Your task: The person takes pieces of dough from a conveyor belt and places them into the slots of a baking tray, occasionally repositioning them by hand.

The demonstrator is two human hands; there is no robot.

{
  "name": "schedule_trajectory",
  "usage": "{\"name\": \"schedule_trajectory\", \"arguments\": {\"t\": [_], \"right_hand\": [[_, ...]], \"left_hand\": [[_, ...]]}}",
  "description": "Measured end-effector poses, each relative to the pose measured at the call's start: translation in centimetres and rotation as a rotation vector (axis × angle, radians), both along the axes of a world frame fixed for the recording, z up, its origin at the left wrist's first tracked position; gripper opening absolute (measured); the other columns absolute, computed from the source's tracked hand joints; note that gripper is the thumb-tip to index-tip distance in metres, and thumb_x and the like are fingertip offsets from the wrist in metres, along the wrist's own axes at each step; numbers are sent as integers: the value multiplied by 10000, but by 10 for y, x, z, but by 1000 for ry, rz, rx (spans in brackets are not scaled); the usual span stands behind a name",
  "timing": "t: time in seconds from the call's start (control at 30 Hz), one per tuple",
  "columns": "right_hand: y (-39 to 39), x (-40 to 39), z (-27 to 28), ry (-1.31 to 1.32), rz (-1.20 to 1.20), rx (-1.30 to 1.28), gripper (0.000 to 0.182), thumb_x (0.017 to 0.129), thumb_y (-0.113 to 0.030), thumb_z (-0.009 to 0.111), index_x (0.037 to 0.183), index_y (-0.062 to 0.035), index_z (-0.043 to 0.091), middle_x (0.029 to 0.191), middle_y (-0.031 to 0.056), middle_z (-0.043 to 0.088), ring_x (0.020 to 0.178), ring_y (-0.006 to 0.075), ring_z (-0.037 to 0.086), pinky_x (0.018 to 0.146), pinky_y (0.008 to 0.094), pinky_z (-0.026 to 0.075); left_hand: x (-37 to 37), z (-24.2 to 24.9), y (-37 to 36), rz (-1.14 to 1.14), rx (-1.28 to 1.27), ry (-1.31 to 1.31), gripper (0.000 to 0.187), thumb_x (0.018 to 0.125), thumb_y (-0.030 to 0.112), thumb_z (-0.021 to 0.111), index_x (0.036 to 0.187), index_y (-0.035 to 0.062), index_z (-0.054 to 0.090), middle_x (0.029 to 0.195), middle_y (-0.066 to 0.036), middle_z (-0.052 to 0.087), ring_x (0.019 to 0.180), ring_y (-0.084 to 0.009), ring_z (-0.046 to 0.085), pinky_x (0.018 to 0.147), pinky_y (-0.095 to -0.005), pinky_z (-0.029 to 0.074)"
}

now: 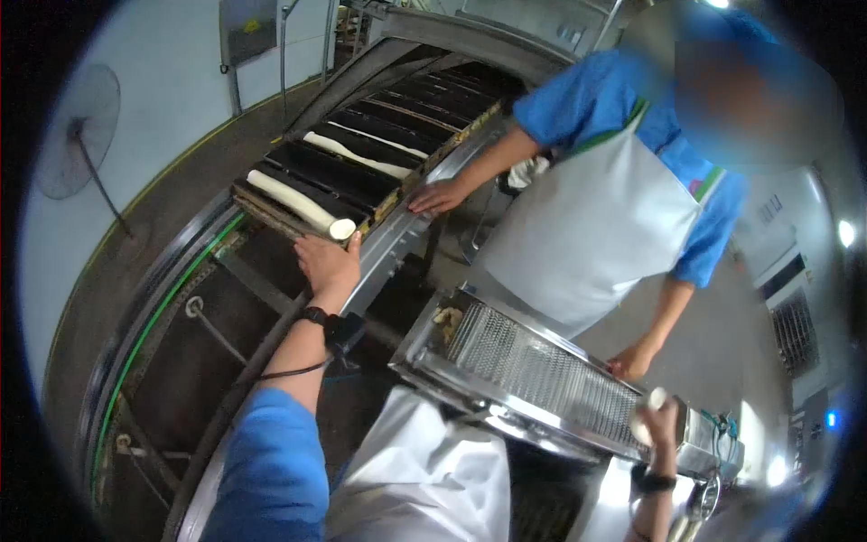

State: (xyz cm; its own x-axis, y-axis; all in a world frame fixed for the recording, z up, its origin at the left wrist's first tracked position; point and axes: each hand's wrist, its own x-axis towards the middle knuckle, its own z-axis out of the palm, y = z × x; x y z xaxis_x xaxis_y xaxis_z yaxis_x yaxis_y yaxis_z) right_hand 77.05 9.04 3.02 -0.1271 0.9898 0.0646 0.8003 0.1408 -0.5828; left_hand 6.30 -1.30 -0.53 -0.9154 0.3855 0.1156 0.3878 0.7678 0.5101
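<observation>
My left hand (327, 266) is at the near end of a dark baking pan (298, 179), its fingers bent over the rim and the thumb beside the end of a dough roll (293, 199). That long pale roll lies lengthwise in the pan, its round cut end facing me. On the right, my right hand (664, 425) is closed around a short pale dough piece (643, 426), slightly blurred, above the near end of a metal mesh conveyor (542, 366). Farther along, another dough strip (357, 155) lies in a pan.
A row of dark pans (411, 122) runs back under a metal hood (470, 36). Across the mesh conveyor stands a co-worker in a white apron (587, 217), one hand (440, 196) on the pan line's metal edge, the other (635, 359) by the mesh. A fan (79, 131) stands left.
</observation>
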Motion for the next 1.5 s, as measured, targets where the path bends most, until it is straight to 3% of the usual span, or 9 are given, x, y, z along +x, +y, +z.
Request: {"name": "schedule_trajectory", "arguments": {"t": [0.13,0.27,0.4,0.53,0.77,0.87,1.1,1.37,1.5], "right_hand": [[-16,-154,153,668,8,137,375,850,-270,689,1057,22,576,880,102,664,688,200,669,548,280,559],[0,-252,221,1192,558,-42,612,949,-407,573,1406,-29,419,1330,238,525,1234,323,539,1049,439,448],[-44,-348,250,1291,791,-59,740,929,-352,610,1500,-39,258,1463,259,391,1377,367,379,1130,494,344],[-54,-333,228,1134,888,6,914,816,-253,758,1517,-35,213,1502,269,328,1416,373,314,1138,524,309],[-90,-121,46,624,107,-57,759,892,-127,666,1505,-5,234,1533,223,293,1407,368,319,1122,458,374],[-154,10,-63,-221,-186,129,648,945,-166,576,1479,39,271,1527,273,266,1396,374,328,1135,493,305],[-307,80,-83,-560,-1031,-312,636,1004,-378,371,1485,28,278,1561,235,232,1461,343,192,1166,503,165],[-317,104,-86,-619,-922,-223,632,1002,-356,374,1480,46,275,1561,248,219,1460,358,190,1169,503,158],[-301,87,-65,-602,-895,-196,629,996,-341,381,1472,59,282,1557,256,225,1462,356,186,1171,501,155]], "left_hand": [[2,6,-4,-13,1,6,1009,928,613,461,1398,-232,174,1483,-408,180,1414,-473,210,1149,-529,243],[-5,-5,0,-8,7,35,1013,925,604,478,1396,-236,164,1482,-411,171,1414,-475,205,1134,-529,278],[-1,4,-4,-15,59,-24,1022,919,600,495,1403,-231,149,1487,-407,164,1419,-472,194,1142,-527,262],[-6,-1,0,-8,46,-43,1033,915,593,510,1414,-221,118,1501,-398,133,1431,-462,167,1148,-525,248],[-15,-10,1,-30,28,-2,1039,916,611,487,1386,-254,155,1465,-426,200,1413,-492,197,1164,-524,198],[-24,-19,5,-102,-130,116,1061,918,664,410,1342,-291,222,1427,-448,263,1392,-511,234,1173,-525,156],[-21,-9,-11,-68,63,87,1068,856,632,572,1351,-262,259,1435,-431,266,1393,-500,234,1172,-506,177],[-17,20,-26,-110,345,332,735,820,141,649,1478,54,333,1488,-345,263,1389,-500,237,1171,-532,174],[-51,2,-13,-91,294,187,709,761,4,527,1450,10,360,1454,-357,311,1371,-491,274,1161,-531,180]]}}
